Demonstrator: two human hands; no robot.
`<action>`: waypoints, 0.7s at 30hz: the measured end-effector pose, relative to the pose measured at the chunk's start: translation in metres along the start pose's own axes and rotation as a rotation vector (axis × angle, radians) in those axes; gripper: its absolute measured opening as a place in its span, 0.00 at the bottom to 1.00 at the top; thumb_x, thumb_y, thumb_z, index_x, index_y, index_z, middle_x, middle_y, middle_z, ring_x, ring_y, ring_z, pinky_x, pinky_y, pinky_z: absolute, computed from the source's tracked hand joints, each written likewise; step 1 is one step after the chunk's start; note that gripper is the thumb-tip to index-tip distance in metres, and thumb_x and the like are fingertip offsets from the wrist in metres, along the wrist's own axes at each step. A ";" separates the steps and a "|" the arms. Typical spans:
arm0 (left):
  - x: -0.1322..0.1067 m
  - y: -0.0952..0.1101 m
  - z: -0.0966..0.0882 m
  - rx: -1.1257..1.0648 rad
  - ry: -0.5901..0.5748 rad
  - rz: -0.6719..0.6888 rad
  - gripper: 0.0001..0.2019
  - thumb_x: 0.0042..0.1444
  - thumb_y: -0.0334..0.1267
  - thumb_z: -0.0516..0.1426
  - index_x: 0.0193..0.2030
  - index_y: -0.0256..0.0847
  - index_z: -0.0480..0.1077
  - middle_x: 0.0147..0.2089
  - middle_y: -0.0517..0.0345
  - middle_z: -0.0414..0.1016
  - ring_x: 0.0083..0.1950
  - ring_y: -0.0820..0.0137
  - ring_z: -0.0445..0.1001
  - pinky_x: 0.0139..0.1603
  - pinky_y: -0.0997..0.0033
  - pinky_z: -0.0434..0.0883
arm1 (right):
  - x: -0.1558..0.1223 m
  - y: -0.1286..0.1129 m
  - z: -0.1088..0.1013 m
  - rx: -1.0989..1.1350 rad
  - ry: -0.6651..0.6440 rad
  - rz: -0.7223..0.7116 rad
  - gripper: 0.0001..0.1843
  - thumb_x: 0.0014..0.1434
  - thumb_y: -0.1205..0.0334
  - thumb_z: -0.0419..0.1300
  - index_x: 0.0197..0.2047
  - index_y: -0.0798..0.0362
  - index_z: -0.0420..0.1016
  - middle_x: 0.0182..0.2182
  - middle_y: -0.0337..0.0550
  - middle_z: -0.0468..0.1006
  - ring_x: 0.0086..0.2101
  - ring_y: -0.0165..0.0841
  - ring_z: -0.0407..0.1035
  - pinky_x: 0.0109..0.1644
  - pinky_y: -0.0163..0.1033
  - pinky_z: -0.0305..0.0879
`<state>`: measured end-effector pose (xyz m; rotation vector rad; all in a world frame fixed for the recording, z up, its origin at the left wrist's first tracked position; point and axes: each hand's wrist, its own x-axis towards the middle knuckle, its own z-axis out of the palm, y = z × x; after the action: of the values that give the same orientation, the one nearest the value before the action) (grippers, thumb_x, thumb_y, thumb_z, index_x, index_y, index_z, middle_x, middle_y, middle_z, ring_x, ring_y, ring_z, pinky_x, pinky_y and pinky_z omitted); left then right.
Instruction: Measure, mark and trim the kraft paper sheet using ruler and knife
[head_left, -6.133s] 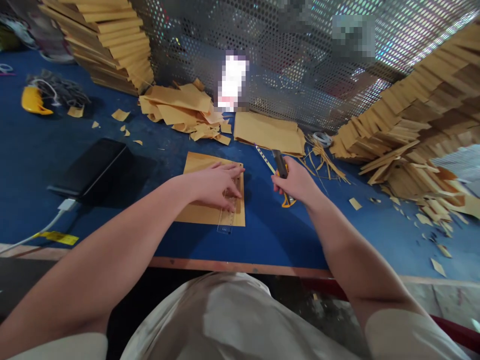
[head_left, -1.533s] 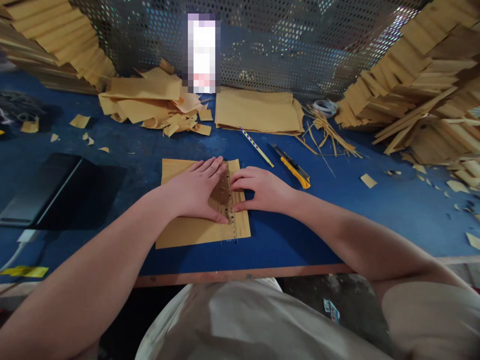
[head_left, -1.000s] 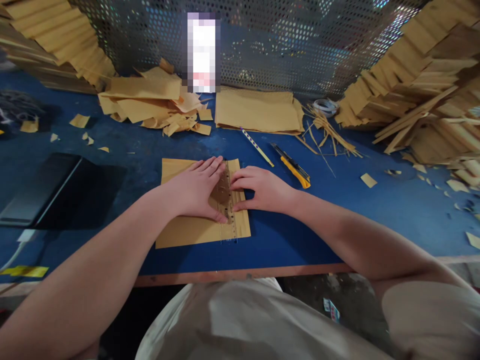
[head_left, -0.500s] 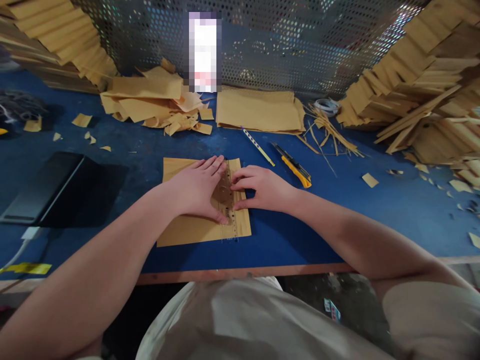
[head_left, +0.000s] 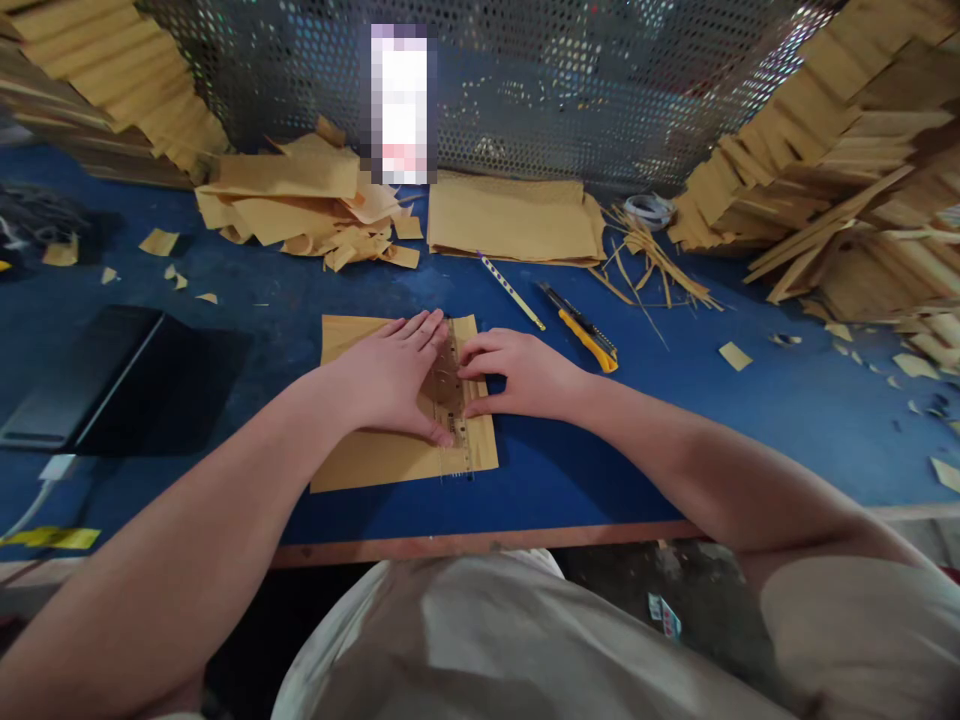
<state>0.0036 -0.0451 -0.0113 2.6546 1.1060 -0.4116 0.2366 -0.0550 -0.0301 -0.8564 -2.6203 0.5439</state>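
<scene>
Head view: the left hand (head_left: 390,375) lies flat, thumb spread, over a clear plastic ruler (head_left: 451,398) on rectangular tan paper (head_left: 394,462) atop the blue table (head_left: 555,490); the half-curled right hand (head_left: 521,374) meets the ruler's edge, any pinch unclear. Uneven pressure from the 2 hands could skew the ruler.

Your left arm (head_left: 202,520) comes in from eight o'clock, wrist nearly straight, and your left hand (head_left: 390,375) lies palm down, its fingers close together toward two o'clock, its thumb spread toward four. Your right arm (head_left: 675,440) comes in from four o'clock; your right hand (head_left: 521,375) sits at the left one's three o'clock, near but apart. Its fingers curl toward nine o'clock, thumb spaced off on their six o'clock side.
</scene>
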 end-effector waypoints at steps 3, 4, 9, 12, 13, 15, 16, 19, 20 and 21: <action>0.000 0.000 0.001 -0.002 0.002 0.002 0.75 0.39 0.80 0.57 0.78 0.23 0.33 0.81 0.35 0.24 0.82 0.46 0.32 0.79 0.55 0.37 | 0.000 0.000 -0.001 0.005 -0.003 0.008 0.19 0.54 0.50 0.75 0.43 0.54 0.83 0.47 0.48 0.81 0.46 0.41 0.74 0.53 0.47 0.70; 0.000 0.000 0.001 -0.004 0.002 0.002 0.75 0.39 0.80 0.57 0.78 0.23 0.32 0.81 0.36 0.24 0.82 0.46 0.32 0.79 0.55 0.37 | 0.000 0.000 -0.001 0.007 -0.004 0.010 0.19 0.54 0.50 0.75 0.43 0.54 0.83 0.47 0.48 0.81 0.46 0.41 0.74 0.53 0.47 0.70; 0.000 -0.001 0.000 0.001 -0.011 -0.007 0.75 0.40 0.80 0.57 0.78 0.24 0.32 0.81 0.37 0.23 0.82 0.47 0.31 0.79 0.55 0.37 | 0.000 -0.001 -0.001 0.009 -0.006 0.013 0.19 0.54 0.50 0.75 0.43 0.54 0.83 0.47 0.48 0.81 0.46 0.41 0.74 0.53 0.46 0.70; 0.000 -0.001 -0.001 0.009 -0.015 -0.011 0.76 0.38 0.80 0.58 0.78 0.24 0.31 0.81 0.37 0.23 0.82 0.48 0.31 0.80 0.54 0.37 | 0.000 -0.001 -0.001 0.006 -0.010 0.010 0.19 0.54 0.51 0.75 0.43 0.54 0.83 0.46 0.48 0.81 0.46 0.40 0.74 0.52 0.46 0.70; 0.000 0.000 -0.001 0.010 -0.017 -0.012 0.77 0.37 0.81 0.58 0.78 0.24 0.31 0.81 0.37 0.23 0.82 0.48 0.31 0.80 0.54 0.37 | 0.000 -0.001 -0.001 0.005 -0.008 0.005 0.19 0.54 0.51 0.75 0.43 0.55 0.83 0.46 0.49 0.81 0.45 0.40 0.74 0.52 0.46 0.70; -0.001 0.001 -0.002 0.011 -0.022 -0.017 0.78 0.35 0.81 0.59 0.78 0.24 0.31 0.81 0.37 0.23 0.82 0.48 0.31 0.80 0.54 0.37 | 0.000 -0.001 -0.001 0.006 -0.004 -0.001 0.20 0.54 0.51 0.75 0.43 0.56 0.83 0.46 0.50 0.81 0.45 0.41 0.74 0.52 0.46 0.70; 0.000 0.002 -0.002 0.011 -0.024 -0.020 0.79 0.35 0.81 0.59 0.78 0.23 0.31 0.81 0.37 0.23 0.82 0.48 0.31 0.80 0.54 0.37 | 0.000 -0.001 0.000 0.007 -0.004 0.000 0.20 0.54 0.50 0.75 0.43 0.56 0.83 0.46 0.50 0.81 0.45 0.41 0.74 0.52 0.46 0.70; 0.000 0.004 -0.004 0.005 -0.039 -0.032 0.78 0.35 0.80 0.59 0.78 0.23 0.31 0.81 0.37 0.22 0.82 0.47 0.31 0.80 0.54 0.37 | 0.001 -0.003 -0.001 0.022 -0.009 0.029 0.19 0.53 0.50 0.75 0.42 0.54 0.83 0.46 0.48 0.82 0.45 0.41 0.74 0.52 0.46 0.69; 0.000 0.005 -0.004 0.004 -0.043 -0.036 0.78 0.35 0.79 0.60 0.78 0.23 0.31 0.81 0.37 0.22 0.82 0.46 0.31 0.80 0.54 0.37 | 0.001 -0.003 -0.002 0.037 -0.009 0.040 0.19 0.52 0.50 0.76 0.42 0.53 0.83 0.46 0.48 0.82 0.46 0.41 0.74 0.52 0.46 0.69; 0.000 0.006 -0.005 0.005 -0.049 -0.038 0.79 0.35 0.79 0.60 0.78 0.23 0.30 0.81 0.37 0.22 0.82 0.46 0.30 0.80 0.54 0.37 | 0.001 -0.003 -0.003 0.064 -0.007 0.049 0.18 0.52 0.51 0.76 0.41 0.53 0.83 0.46 0.48 0.82 0.46 0.41 0.74 0.52 0.46 0.69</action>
<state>0.0085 -0.0472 -0.0063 2.6168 1.1440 -0.4845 0.2359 -0.0560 -0.0260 -0.9021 -2.5784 0.6416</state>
